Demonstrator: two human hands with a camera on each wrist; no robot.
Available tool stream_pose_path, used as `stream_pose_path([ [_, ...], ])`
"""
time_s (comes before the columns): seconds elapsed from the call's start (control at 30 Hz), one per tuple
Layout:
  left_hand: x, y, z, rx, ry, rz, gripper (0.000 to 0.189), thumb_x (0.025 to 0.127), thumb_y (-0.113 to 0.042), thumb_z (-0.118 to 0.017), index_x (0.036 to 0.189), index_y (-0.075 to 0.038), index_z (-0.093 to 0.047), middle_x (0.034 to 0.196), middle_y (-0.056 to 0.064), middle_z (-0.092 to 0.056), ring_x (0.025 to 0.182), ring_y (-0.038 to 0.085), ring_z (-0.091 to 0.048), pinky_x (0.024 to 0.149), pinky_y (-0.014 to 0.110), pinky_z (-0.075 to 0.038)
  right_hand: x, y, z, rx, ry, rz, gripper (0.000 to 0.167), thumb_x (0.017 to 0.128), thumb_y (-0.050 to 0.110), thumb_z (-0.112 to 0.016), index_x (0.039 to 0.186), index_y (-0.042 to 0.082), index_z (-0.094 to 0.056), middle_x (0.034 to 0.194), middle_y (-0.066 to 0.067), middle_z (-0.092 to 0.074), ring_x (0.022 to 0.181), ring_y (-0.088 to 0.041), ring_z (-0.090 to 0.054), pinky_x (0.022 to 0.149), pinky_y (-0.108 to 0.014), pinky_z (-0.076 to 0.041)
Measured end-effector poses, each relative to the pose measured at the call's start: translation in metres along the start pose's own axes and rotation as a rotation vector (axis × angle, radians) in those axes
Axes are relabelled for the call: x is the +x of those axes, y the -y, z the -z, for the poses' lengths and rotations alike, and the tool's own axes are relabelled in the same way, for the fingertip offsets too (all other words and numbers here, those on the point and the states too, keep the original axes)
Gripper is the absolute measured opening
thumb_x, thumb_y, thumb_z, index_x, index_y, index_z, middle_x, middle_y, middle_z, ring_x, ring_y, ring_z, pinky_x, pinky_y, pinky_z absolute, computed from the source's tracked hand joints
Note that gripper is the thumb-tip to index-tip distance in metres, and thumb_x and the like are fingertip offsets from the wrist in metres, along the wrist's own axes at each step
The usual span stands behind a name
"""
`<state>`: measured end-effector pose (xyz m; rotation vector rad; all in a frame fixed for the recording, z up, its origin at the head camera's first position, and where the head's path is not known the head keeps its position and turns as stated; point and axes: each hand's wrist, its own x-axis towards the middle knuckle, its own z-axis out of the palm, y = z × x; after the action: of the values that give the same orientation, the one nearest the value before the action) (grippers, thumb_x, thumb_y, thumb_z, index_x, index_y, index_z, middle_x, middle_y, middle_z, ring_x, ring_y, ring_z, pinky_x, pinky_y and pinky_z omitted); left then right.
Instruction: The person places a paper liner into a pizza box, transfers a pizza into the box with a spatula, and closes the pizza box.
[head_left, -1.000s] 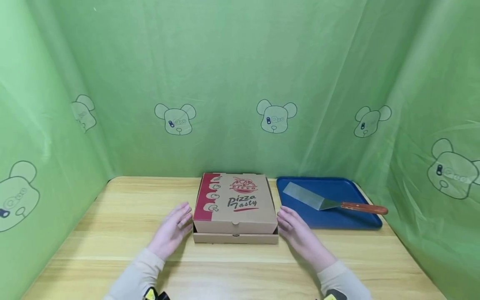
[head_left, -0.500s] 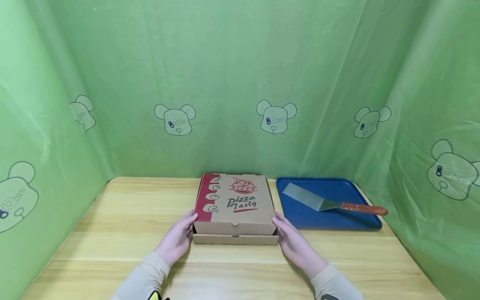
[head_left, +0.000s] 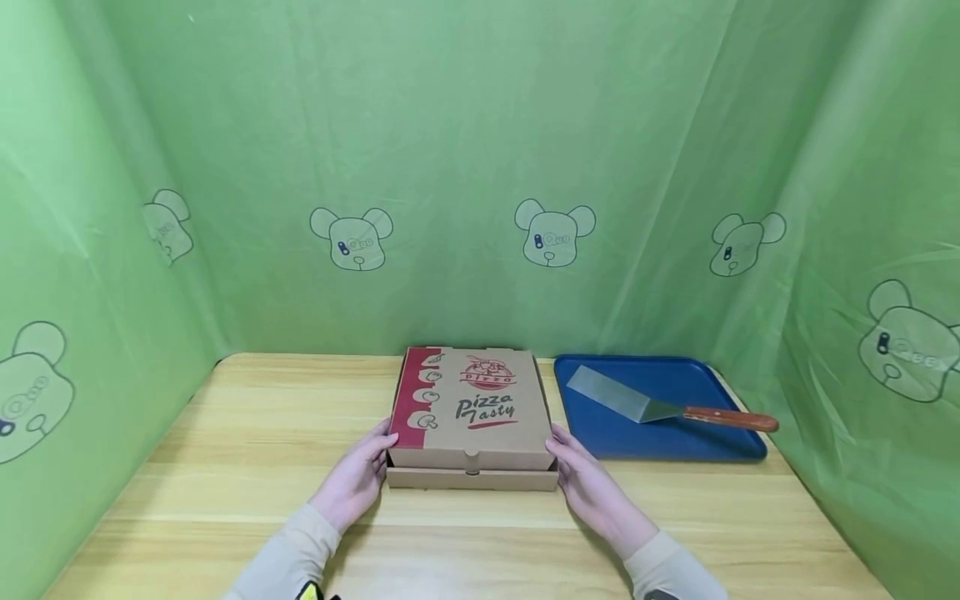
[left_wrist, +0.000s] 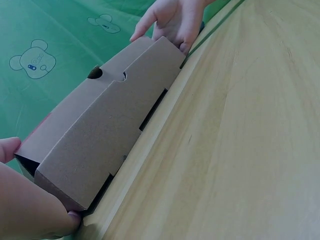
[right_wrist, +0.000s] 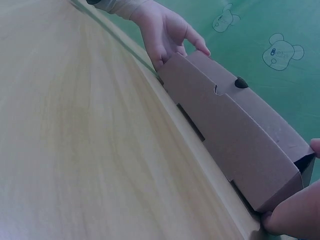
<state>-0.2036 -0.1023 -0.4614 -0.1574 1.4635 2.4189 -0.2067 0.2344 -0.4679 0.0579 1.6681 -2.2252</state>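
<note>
A cardboard pizza box (head_left: pixel 487 400) with a red strip and printed lettering lies on the wooden table, its lid slightly raised at the front above the base's front wall (head_left: pixel 472 479). My left hand (head_left: pixel 351 483) grips the left front corner, thumb on the lid's edge and fingers down the side. At the opposite corner my right hand (head_left: pixel 596 492) holds the box the same way. The left wrist view shows a fingertip of the left hand (left_wrist: pixel 30 207) low at the box's bottom edge. In the right wrist view, the right hand (right_wrist: pixel 295 215) is likewise low at its corner.
Right of the box is a blue tray (head_left: pixel 675 446). Across it lies a metal turner (head_left: pixel 652 408) with a wooden handle that juts past the tray's right rim. Green curtains (head_left: pixel 450 125) with bear-head prints stand behind and beside the wooden table (head_left: pixel 262 417).
Both hands have moved inward from beside the box and taken hold of its front corners, thumbs now on the lid. The box, tray and turner lie where they were.
</note>
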Motion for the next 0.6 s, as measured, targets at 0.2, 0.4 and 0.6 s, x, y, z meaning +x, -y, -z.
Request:
stream_pose_path([
  [0.2,0.0007,0.0009,0.0005,-0.005,-0.017,-0.010,0.075,0.093,-0.003,-0.049,0.155,-0.002,-0.008,0.163,0.021,-0.004,0.150,0.035,-0.006,0.124,0.048,0.008,0.0026,-0.0010,-0.0006,-0.006,-0.006,0.015,0.076,0.099,0.015,-0.049,0.156,0.006,0.000,0.164,-0.016,0.011,0.150,-0.033,0.016,0.121,-0.055,0.016],
  [0.4,0.0026,0.0020,0.0014,0.012,-0.028,-0.030,0.076,0.088,0.010,-0.045,0.154,0.001,-0.010,0.163,0.020,-0.006,0.147,0.034,-0.018,0.125,0.045,-0.003,0.0043,-0.0020,-0.0006,0.008,-0.017,0.035,0.074,0.095,0.001,-0.048,0.156,0.005,-0.005,0.164,-0.019,0.002,0.151,-0.033,0.001,0.124,-0.046,0.001],
  [0.6,0.0034,0.0023,0.0021,0.046,-0.059,-0.029,0.074,0.087,0.013,-0.045,0.154,0.000,-0.016,0.161,0.023,-0.016,0.125,0.020,-0.049,0.122,0.042,-0.018,0.0040,-0.0028,0.0002,0.007,-0.005,0.042,0.074,0.095,-0.003,-0.045,0.155,0.003,-0.004,0.164,-0.020,0.002,0.152,-0.034,0.003,0.124,-0.046,-0.001],
])
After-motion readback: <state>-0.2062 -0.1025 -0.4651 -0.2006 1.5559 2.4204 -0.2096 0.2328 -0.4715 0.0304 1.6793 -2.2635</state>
